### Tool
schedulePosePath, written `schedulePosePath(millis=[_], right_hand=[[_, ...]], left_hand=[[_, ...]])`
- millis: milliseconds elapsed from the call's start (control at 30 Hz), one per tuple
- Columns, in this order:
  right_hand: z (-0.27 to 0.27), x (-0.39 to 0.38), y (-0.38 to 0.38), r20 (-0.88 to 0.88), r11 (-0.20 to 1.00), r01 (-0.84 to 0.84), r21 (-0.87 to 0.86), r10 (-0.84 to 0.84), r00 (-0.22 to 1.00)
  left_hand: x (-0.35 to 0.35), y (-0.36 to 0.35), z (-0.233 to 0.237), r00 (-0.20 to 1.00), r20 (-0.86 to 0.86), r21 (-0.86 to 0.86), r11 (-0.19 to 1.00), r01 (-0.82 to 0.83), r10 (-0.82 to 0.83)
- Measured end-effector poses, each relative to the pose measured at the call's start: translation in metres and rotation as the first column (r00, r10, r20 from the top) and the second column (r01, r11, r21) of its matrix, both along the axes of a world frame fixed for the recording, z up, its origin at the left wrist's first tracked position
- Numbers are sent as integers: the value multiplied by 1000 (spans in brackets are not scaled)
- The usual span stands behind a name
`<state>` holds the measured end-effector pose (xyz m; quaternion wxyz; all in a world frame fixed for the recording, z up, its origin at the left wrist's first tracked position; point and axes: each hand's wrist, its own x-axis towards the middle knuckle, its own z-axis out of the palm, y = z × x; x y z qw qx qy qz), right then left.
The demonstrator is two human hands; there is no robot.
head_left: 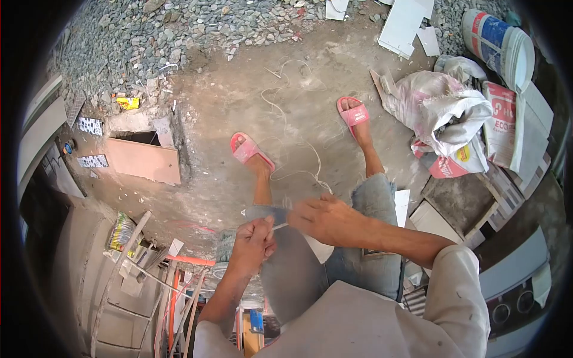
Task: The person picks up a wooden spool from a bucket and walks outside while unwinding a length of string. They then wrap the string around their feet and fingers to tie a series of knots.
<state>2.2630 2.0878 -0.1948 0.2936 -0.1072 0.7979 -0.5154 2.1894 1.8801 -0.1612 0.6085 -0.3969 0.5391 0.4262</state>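
My left hand (253,240) is closed, its thumb and fingers pinching a short pale length that looks like part of the white cord. My right hand (319,219), slightly blurred, is closed beside it, above my lap. Between the two hands a white stretch runs taut. From my right hand the thin white cord (315,160) hangs to the ground and lies in loose curves between my feet. What sits inside the right fingers is partly hidden.
Gravel (179,36) lies ahead. A crumpled white sack (430,107) and a tipped bucket (495,48) are at right. A pinkish board (143,160) partly covers a ground opening at left. A metal frame (128,310) and scrap stand at lower left.
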Motion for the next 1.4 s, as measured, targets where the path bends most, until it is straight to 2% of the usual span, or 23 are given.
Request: schedulePosePath(millis=[33,100,167,233,300,400,467,500,600,633,700,733,767,800,867,933,967,1000,1067,1133,1200,1300,1400], right_hand=[[-2,-2,-9,17,1000,16,-27,-15,1000],[-7,-8,-31,51,995,42,-90,-38,998],[-10,-18,-52,188,956,79,-282,-25,982],[-10,-31,-69,411,852,114,-512,126,903],[-10,-46,-72,601,681,193,-707,433,671],[-2,-54,-81,695,591,371,-717,650,308],[6,-56,-82,707,584,398,-707,598,379],[8,-58,-82,712,582,410,-702,565,417],[0,-57,-75,535,766,221,-604,184,825],[-2,-58,-70,450,857,113,-504,148,881],[-2,-54,-57,263,966,-53,-254,121,957],[-11,-47,-44,209,983,-107,-152,137,968],[-26,-38,-26,155,986,-158,-48,164,974],[-39,-29,-10,103,977,-205,59,198,975],[-64,-19,12,-79,986,13,167,0,997],[-91,-7,37,-76,929,292,226,-282,956],[-116,-6,55,10,858,436,271,-456,890],[-151,-1,86,104,767,562,309,-615,782],[-230,28,145,29,499,748,436,-839,543],[-284,62,211,-181,425,700,573,-768,615],[-326,90,265,-177,425,633,647,-724,667],[-367,107,310,-118,539,535,651,-624,773],[-408,115,320,-38,567,486,665,-625,780]], left_hand=[[-9,-8,3,994,109,-31,999,-18,22],[-19,-37,7,935,-174,10,949,315,-309],[-31,-62,15,708,-488,-28,820,571,-510],[-53,-70,36,369,-768,-104,670,735,-524],[-64,-82,51,225,-853,-117,594,796,-470],[-81,-93,71,78,-908,-149,491,859,-412],[-88,-88,73,1,-931,-172,442,880,-364],[-85,-90,68,7,-932,-179,476,861,-362],[-74,-80,53,90,-845,-246,533,810,-526],[-71,-78,43,170,-832,-226,603,765,-528],[-58,-95,36,418,-588,-369,690,623,-692],[-60,-111,29,654,-574,-355,869,343,-493],[-65,-130,25,802,-554,-355,935,14,-222],[-69,-149,31,805,-536,-409,912,16,-255],[-58,-152,48,850,-457,-442,896,37,-261],[-25,-134,64,848,-442,-451,890,74,-294],[-16,-121,82,898,-301,-416,891,179,-321],[10,-102,92,865,-297,-497,839,222,-404],[45,-77,105,742,-49,-543,642,542,-668],[83,-67,102,645,-22,-453,582,675,-764],[97,-35,89,596,-4,-288,571,769,-803],[125,10,58,938,54,-276,898,343,-342],[155,50,26,982,-65,-401,896,-190,179]])
